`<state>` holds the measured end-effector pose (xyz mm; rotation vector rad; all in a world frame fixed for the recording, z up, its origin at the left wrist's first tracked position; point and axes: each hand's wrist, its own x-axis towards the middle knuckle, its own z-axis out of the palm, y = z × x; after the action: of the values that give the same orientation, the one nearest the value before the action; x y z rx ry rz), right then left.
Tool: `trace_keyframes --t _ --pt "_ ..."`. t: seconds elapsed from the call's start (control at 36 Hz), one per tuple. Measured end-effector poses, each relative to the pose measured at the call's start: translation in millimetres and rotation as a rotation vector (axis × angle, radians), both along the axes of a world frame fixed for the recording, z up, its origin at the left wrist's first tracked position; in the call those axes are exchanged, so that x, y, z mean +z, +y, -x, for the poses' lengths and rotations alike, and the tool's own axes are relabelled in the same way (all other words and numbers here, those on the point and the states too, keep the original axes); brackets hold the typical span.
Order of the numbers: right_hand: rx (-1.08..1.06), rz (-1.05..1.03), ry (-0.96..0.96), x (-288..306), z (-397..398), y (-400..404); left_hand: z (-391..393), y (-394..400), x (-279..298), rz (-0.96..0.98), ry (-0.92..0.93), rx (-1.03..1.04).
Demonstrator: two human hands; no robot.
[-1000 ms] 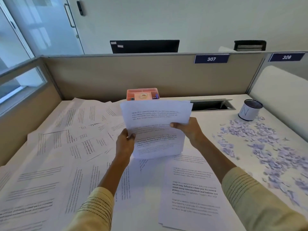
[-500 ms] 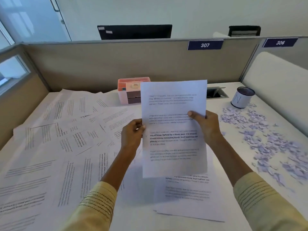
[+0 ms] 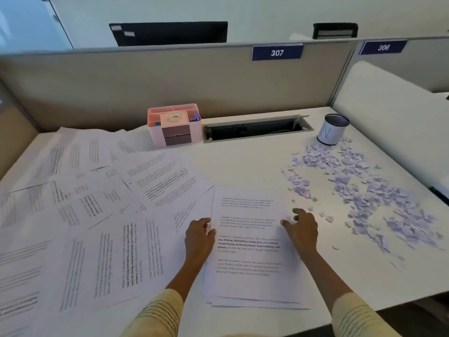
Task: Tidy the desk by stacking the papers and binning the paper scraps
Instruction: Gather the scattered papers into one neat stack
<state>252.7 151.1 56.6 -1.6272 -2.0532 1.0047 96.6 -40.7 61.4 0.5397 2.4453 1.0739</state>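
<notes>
Stack of papers (image 3: pixel 247 283) flat on the table (image 3: pixel 243 166), near the front edge, directly between both hands. Left hand (image 3: pixel 198 235) at the left edge of the stack, fingers loosely curled on the border of the top sheet; real grip or only touch, cannot tell. Right hand (image 3: pixel 302 229) at the right edge, fingers spread and relaxed, holding nothing. Loose papers (image 3: pixel 92 227) scattered overlapping to the left of the stack. Paper scraps (image 3: pixel 359 190) spread to the right, well apart from the hands. Small bin (image 3: pixel 331 130) upright behind the scraps.
</notes>
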Motion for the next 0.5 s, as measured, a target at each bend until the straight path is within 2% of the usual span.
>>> trace_keyframes --t 0.08,0.14,0.5 --pt "0.007 -0.068 -0.279 -1 -3 -5 -4 -2 -1 0.133 0.088 -0.028" --pt "0.037 -0.049 -0.351 0 0 -8 -7 -1 -2 0.204 0.096 -0.048" --pt "0.22 -0.067 -0.207 -3 39 8 -17 8 -4 0.169 0.074 -0.228"
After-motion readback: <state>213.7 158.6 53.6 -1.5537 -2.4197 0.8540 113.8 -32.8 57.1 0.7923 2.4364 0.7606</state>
